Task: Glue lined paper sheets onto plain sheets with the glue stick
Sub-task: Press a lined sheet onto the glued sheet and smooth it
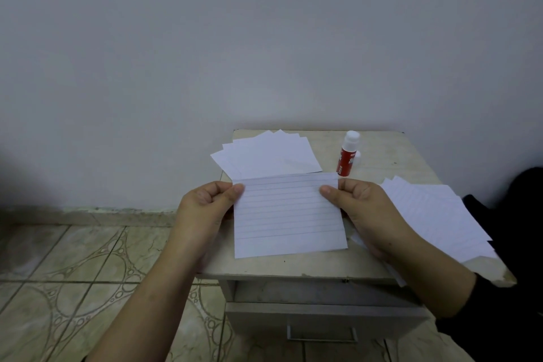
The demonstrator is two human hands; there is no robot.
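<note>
A lined paper sheet (289, 216) is held over the front middle of a small table (390, 153). My left hand (205, 203) pinches its upper left edge and my right hand (361, 203) pinches its upper right edge. Behind it, at the back left of the table, lies a fanned pile of plain white sheets (264, 156). A red glue stick (348, 153) with a white cap stands upright at the back, right of the plain pile. A spread stack of lined sheets (435, 214) lies on the right side, partly under my right forearm.
The table has a drawer (320, 323) with a metal handle, pulled slightly out below the front edge. A grey wall stands right behind the table. Patterned floor tiles (73, 273) lie to the left. Something black (523, 200) sits at the far right.
</note>
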